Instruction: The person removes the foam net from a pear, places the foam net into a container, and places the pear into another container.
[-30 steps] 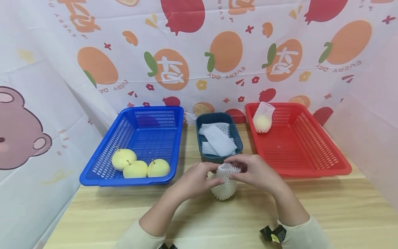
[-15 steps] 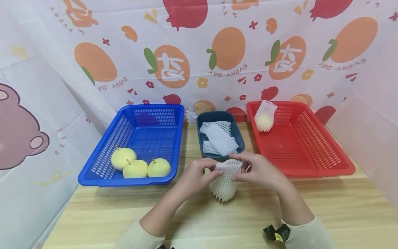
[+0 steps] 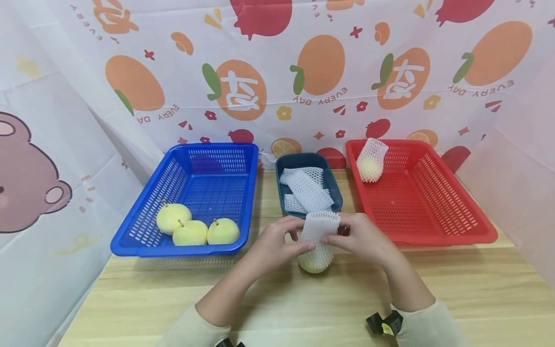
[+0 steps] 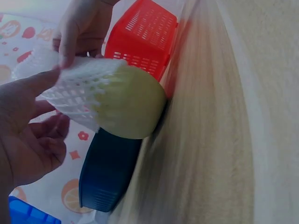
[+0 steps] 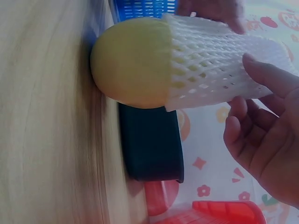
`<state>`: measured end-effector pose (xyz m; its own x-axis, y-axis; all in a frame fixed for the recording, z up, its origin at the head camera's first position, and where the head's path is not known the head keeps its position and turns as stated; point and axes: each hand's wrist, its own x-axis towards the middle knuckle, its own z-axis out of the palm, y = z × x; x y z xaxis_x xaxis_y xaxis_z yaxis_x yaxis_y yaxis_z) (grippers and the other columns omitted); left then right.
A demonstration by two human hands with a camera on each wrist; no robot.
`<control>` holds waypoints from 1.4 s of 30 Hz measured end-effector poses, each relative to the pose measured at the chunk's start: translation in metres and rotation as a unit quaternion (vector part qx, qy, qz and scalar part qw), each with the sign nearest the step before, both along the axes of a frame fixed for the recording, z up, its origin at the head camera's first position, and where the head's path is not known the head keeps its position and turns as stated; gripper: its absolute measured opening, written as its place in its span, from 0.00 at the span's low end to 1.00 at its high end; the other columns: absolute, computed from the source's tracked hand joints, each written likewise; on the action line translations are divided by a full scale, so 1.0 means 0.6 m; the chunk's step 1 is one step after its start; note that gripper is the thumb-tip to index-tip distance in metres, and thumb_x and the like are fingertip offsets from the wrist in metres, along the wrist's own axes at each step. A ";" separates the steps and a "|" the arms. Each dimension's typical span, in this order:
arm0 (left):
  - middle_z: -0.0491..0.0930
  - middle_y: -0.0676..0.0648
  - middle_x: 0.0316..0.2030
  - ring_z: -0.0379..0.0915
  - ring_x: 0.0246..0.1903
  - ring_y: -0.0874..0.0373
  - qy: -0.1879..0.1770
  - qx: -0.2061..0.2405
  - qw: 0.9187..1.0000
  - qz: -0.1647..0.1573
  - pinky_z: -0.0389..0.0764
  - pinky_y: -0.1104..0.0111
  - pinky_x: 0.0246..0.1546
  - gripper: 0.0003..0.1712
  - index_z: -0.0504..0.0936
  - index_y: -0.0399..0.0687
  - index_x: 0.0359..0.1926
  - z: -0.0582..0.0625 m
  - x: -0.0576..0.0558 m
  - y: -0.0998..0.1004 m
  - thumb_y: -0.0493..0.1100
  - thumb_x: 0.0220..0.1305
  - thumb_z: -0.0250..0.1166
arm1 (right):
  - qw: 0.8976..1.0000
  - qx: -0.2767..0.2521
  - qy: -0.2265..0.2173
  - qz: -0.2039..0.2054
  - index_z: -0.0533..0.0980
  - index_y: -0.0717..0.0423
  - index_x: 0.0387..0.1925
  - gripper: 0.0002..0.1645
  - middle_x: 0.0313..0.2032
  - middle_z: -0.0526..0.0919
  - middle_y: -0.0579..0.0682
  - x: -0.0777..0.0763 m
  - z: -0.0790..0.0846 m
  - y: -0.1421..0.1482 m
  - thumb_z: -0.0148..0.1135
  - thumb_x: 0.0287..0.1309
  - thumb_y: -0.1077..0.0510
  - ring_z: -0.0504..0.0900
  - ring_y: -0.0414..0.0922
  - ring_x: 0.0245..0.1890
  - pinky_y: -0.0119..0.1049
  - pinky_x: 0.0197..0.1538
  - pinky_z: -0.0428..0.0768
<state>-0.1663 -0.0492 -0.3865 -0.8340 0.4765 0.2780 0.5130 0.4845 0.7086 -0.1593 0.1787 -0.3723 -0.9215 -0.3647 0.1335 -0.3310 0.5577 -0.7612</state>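
Observation:
A white foam fruit net (image 3: 321,229) covers the upper part of a pale yellow pear (image 3: 315,268), whose rounded bottom shows bare. The left hand (image 3: 277,243) pinches the net's left side between thumb and fingers. From the right, the right hand (image 3: 363,237) holds its other side in the same way. In the left wrist view, the net's lower edge lies around the middle of the pear (image 4: 140,105). Most of the net (image 5: 224,65) extends past the fruit in the right wrist view. The pear's bottom is at or just above the wooden table.
Several pears, one of them this pear (image 3: 223,231), lie in a blue basket (image 3: 178,251) at left. Behind the hands stands a dark teal box (image 3: 337,193) with spare foam nets (image 3: 310,191). A red basket (image 3: 405,212) at right holds a netted pear (image 3: 371,166).
The net has slid upward on the pear: earlier it reached down to the bottom, now the bottom is bare and the net's top stands higher. Both hands keep their hold on it.

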 end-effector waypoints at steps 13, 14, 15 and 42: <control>0.82 0.56 0.29 0.72 0.25 0.66 0.023 0.063 0.998 0.013 0.77 0.71 0.26 0.07 0.85 0.50 0.32 -0.010 -0.010 -0.001 0.46 0.54 0.71 | 1.000 0.010 0.011 -0.009 0.78 0.40 0.37 0.18 0.27 0.78 0.41 0.000 0.001 0.000 0.73 0.44 0.41 0.76 0.43 0.31 0.33 0.32 0.79; 0.83 0.55 0.29 0.72 0.25 0.66 0.026 0.074 0.997 0.016 0.77 0.71 0.25 0.06 0.85 0.50 0.32 -0.009 -0.010 -0.001 0.46 0.54 0.70 | 1.000 0.010 0.012 -0.010 0.78 0.40 0.38 0.18 0.27 0.78 0.41 -0.001 0.002 -0.001 0.72 0.44 0.42 0.76 0.42 0.31 0.33 0.33 0.78; 0.83 0.55 0.29 0.72 0.25 0.66 0.026 0.085 0.996 0.020 0.77 0.71 0.25 0.06 0.85 0.50 0.32 -0.009 -0.010 -0.002 0.45 0.54 0.70 | 1.000 0.008 0.015 -0.013 0.79 0.40 0.38 0.18 0.27 0.78 0.41 -0.001 0.002 -0.002 0.72 0.45 0.42 0.76 0.42 0.31 0.33 0.33 0.78; 0.81 0.53 0.47 0.75 0.47 0.57 -0.118 0.052 0.992 0.004 0.79 0.65 0.41 0.28 0.77 0.54 0.55 -0.027 -0.005 0.014 0.56 0.53 0.69 | 0.979 -0.114 0.131 -0.105 0.82 0.50 0.46 0.22 0.44 0.84 0.45 -0.005 -0.001 -0.021 0.72 0.47 0.50 0.80 0.39 0.42 0.32 0.39 0.83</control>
<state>-0.1692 -0.0407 -0.4026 -0.8848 0.4495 0.1227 0.3246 0.4057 0.8544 -0.1622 0.1664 -0.3726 -0.8961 -0.1033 0.4317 -0.4279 0.4593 -0.7784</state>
